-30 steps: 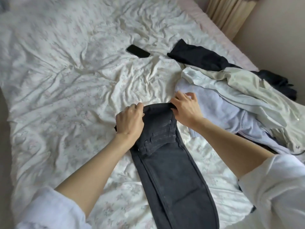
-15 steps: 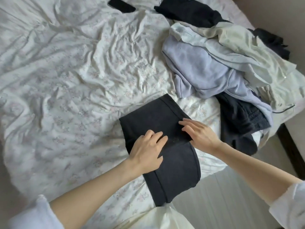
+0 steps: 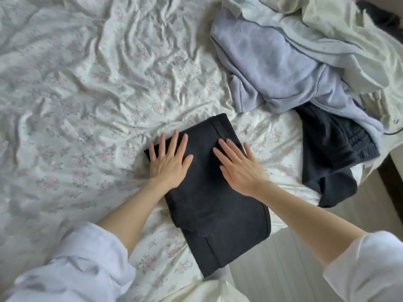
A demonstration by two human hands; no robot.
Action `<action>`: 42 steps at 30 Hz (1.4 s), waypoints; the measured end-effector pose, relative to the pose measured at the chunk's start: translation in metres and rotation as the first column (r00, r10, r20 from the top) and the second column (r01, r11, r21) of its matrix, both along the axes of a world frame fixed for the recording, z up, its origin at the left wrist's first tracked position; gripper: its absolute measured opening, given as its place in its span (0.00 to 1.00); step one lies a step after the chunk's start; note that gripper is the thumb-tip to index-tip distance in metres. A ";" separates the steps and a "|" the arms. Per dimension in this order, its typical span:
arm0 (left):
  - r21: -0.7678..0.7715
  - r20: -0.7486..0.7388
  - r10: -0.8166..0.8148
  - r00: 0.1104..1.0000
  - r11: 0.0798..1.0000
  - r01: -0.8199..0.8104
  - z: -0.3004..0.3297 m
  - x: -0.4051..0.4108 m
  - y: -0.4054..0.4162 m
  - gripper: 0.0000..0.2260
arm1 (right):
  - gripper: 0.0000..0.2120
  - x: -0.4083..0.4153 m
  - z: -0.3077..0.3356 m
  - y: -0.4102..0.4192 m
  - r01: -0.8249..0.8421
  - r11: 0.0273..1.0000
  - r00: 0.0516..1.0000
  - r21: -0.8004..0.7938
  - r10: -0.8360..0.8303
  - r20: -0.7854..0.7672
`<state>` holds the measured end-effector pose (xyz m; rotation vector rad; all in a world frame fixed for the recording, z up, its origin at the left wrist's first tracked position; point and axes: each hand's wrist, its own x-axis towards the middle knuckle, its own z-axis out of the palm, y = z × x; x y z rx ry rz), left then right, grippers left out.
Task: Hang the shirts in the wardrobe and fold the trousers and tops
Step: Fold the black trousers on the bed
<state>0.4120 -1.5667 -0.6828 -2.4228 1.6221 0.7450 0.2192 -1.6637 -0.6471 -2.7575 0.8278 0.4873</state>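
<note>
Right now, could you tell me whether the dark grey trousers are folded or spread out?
Folded: the dark grey trousers lie as a compact doubled rectangle under both flat hands.

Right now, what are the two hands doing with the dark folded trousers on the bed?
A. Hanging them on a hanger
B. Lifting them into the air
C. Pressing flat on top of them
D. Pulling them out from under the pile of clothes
C: the left hand and right hand lie with straight, spread fingers on the folded trousers, which rest on the bed.
</note>
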 end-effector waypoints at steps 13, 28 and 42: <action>0.270 -0.237 0.151 0.960 0.959 -0.084 0.023 0.065 -0.039 0.37 | 0.30 0.116 0.009 -0.087 -0.149 0.982 0.918 0.118 0.182 -0.353; 0.059 -0.291 0.216 0.932 0.976 -0.208 0.123 0.090 -0.056 0.15 | 0.13 0.123 0.098 -0.108 -0.063 0.996 0.996 -0.056 0.059 -0.065; -0.502 0.065 -0.150 0.987 0.849 0.162 0.189 0.030 -0.004 0.17 | 0.16 0.043 0.129 -0.032 0.212 0.957 0.852 -0.197 -0.083 0.517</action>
